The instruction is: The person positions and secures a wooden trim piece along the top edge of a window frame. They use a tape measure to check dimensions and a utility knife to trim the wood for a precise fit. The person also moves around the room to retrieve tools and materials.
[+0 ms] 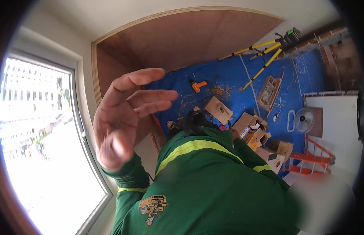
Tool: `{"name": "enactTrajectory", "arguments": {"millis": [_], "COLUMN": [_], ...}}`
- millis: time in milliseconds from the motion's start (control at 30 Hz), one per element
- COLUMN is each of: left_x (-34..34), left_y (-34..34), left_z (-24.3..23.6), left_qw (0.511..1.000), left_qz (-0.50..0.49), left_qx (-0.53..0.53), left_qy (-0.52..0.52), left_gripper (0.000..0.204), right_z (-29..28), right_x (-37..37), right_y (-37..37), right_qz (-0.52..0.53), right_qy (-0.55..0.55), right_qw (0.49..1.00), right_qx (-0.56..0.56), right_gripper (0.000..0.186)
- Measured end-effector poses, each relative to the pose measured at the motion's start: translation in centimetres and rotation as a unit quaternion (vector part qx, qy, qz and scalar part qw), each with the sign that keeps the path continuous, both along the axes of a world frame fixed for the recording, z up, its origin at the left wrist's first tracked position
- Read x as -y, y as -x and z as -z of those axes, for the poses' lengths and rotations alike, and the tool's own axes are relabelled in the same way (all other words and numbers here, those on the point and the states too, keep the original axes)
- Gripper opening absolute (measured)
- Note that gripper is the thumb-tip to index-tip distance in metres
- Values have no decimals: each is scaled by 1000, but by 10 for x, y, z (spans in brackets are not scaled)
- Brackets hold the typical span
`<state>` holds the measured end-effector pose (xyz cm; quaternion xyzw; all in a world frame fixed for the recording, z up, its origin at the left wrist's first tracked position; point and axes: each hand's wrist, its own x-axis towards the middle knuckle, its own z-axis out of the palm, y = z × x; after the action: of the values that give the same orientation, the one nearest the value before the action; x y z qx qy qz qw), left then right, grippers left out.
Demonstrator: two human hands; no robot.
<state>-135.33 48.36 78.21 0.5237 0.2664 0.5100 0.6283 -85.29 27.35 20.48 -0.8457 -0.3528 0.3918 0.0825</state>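
Observation:
My left hand (121, 109) is raised close to the camera, fingers spread and curved, with nothing in it. It hangs in front of the brown wood panel box, near the window (45, 133) on the left. My right hand (235, 134) is low at my right side, small and partly hidden by the green sleeve. A thin dark thing (229, 124) shows beside its fingers; whether the hand holds it I cannot make out. An orange cordless drill (198, 85) lies on the blue floor sheet (176, 84) ahead of my shoes (173, 125).
Wood shavings (220, 91) lie by the drill. Opened cardboard boxes (250, 125) crowd my right. Farther right stand a yellow tripod (264, 51) with a device on top, a fan (305, 120) and an orange stepladder (311, 158). A wood panel enclosure (182, 39) runs along the far wall.

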Motion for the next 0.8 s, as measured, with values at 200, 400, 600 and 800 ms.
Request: {"name": "enactTrajectory", "arguments": {"millis": [200, 400, 600, 800], "left_x": [-60, -8, -34, -88], "left_y": [-50, -85, -119, -185], "left_z": [182, 288, 285, 248], "left_qw": [892, 696, 659, 602], "left_qz": [-45, 297, 299, 255], "left_qx": [-444, -650, -680, -732], "left_qy": [64, -70, -121, -191], "left_gripper": [60, 62, 61, 58], "right_z": [-21, 25, 25, -7], "right_x": [88, 146, 105, 23], "right_y": [26, 51, 38, 6], "right_qz": [28, -107, 216, 398], "right_qy": [119, -3, 11, -11], "right_qw": [992, 993, 955, 871], "right_qx": [-7, 55, -204, -287], "right_gripper": [64, 57, 50, 54]}}
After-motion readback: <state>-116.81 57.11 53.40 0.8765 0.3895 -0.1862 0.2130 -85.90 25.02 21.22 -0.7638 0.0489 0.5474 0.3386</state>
